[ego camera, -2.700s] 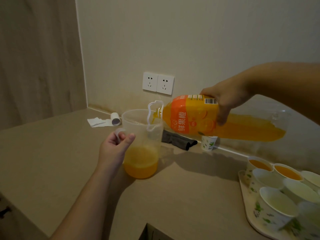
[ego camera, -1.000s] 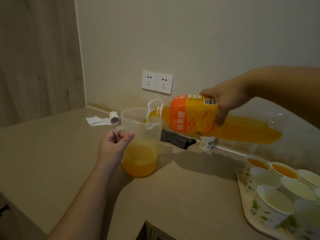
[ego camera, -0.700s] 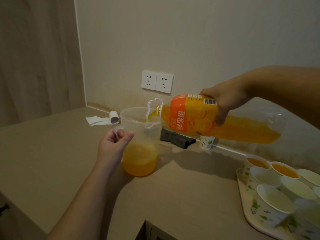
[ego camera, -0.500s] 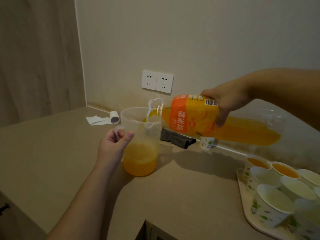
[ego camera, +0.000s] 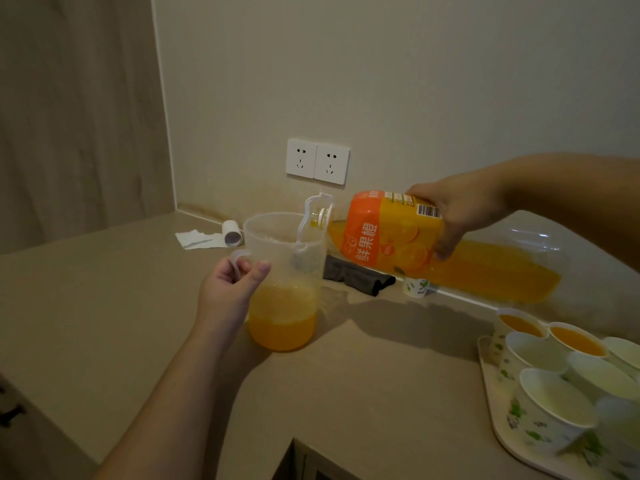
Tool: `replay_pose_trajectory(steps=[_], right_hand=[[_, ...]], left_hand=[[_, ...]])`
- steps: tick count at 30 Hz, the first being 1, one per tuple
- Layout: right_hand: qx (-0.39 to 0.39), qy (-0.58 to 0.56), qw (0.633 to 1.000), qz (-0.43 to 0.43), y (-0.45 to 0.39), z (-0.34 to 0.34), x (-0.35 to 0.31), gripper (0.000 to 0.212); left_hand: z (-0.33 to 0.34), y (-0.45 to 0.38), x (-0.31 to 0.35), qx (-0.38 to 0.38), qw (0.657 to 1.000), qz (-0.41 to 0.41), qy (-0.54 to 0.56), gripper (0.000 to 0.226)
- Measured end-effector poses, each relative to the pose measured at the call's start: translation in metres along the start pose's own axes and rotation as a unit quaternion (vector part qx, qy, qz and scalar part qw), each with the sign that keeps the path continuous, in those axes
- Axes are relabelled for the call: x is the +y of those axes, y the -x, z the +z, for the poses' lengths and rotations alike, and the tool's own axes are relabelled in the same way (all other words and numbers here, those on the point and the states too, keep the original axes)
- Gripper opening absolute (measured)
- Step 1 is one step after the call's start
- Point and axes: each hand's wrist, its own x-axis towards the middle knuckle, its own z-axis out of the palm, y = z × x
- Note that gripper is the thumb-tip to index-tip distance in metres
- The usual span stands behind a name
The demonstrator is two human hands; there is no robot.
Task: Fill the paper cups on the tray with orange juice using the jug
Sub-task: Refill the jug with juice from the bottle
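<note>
Left hand (ego camera: 230, 289) grips the jug (ego camera: 284, 282) handle at frame centre on the desk (ego camera: 363, 375); right hand (ego camera: 457, 216) clasps the tilted juice bottle (ego camera: 398, 237), mouth at the jug's rim. Lower right, the tray (ego camera: 498, 434) holds two filled paper cups (ego camera: 543, 414); the rest look empty.

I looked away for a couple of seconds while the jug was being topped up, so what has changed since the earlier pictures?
Very little. The right hand keeps the juice bottle tipped on its side with its mouth at the jug rim, and the juice in the jug stands slightly higher. The left hand stays on the jug handle. Nothing was picked up or let go. The tray still holds two filled paper cups; the rest are empty.
</note>
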Motion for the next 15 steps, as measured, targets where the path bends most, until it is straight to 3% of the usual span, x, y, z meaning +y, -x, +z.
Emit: replay_pose_trajectory(steps=[15], right_hand=[[0.038,-0.114,0.992,-0.033,-0.006,0.026,0.015,0.09]], left_hand=[[0.0,0.003,0.004,-0.001,1.0,0.005,-0.007,0.033]])
